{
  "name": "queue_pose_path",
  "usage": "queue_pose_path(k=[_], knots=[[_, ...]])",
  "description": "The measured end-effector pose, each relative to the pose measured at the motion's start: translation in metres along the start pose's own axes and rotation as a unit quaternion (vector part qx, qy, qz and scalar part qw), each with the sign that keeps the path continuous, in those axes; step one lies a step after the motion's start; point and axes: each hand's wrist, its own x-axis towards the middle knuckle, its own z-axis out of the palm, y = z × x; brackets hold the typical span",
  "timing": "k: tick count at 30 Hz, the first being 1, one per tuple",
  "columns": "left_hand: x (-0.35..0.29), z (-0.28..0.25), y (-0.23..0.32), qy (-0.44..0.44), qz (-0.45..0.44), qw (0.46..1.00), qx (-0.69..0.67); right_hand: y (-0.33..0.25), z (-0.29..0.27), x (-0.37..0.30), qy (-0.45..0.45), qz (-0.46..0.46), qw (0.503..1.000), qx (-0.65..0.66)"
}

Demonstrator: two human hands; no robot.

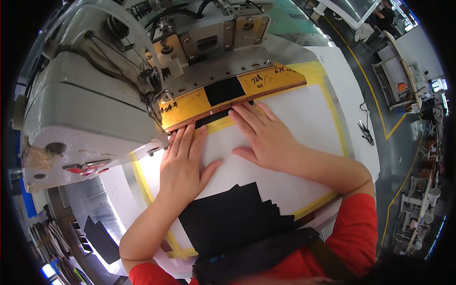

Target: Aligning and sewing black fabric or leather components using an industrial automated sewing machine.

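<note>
Your left fingers point(183, 141) lie flat and only slightly parted, thumb held out to the side; your right fingers point(250, 117) fan a little wider, thumb also apart. Neither set is pinching anything that shows. In the head view, the tips of your left hand point(182, 172) and right hand point(269, 140) meet the front edge of the yellow clamp plate point(191, 110). The black fabric piece point(219, 117) shows as a narrow dark strip along that edge, between your hands, on the white tape-bordered sheet point(304, 116); how far it runs beneath the plate is hidden.

To do this well, I'd press evenly with both hands, keep the strip square to the plate's edge, and smooth any ripple outward. I'd also keep your fingertips from slipping under the plate, since a pinch there seems the main risk.

The bulky sewing machine head point(102, 111) stands over your left side and limits room beyond your left fingertips. A stepped stack of black panels point(228, 219) lies nearest your body and could snag a forearm. More black pieces point(101, 240) sit at lower left, and thread snips point(365, 132) lie well apart at right.
</note>
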Motion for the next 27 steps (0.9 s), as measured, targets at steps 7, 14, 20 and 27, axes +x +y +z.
queue_pose_path(k=[7, 14, 20, 27], knots=[[-0.005, -0.006, -0.001, -0.021, 0.014, 1.000, -0.009, -0.008, -0.002, -0.005, 0.005, 0.002, 1.000, -0.010], [-0.018, -0.004, 0.005, 0.004, -0.009, 0.999, 0.049, -0.011, -0.002, -0.004, -0.002, 0.014, 1.000, -0.024], [-0.018, 0.000, 0.010, -0.002, -0.028, 0.999, 0.039, -0.007, -0.003, -0.006, 0.016, -0.007, 1.000, -0.009], [-0.016, -0.001, 0.007, -0.003, -0.024, 0.999, 0.043, -0.008, -0.003, 0.000, 0.037, -0.017, 0.999, -0.008]])
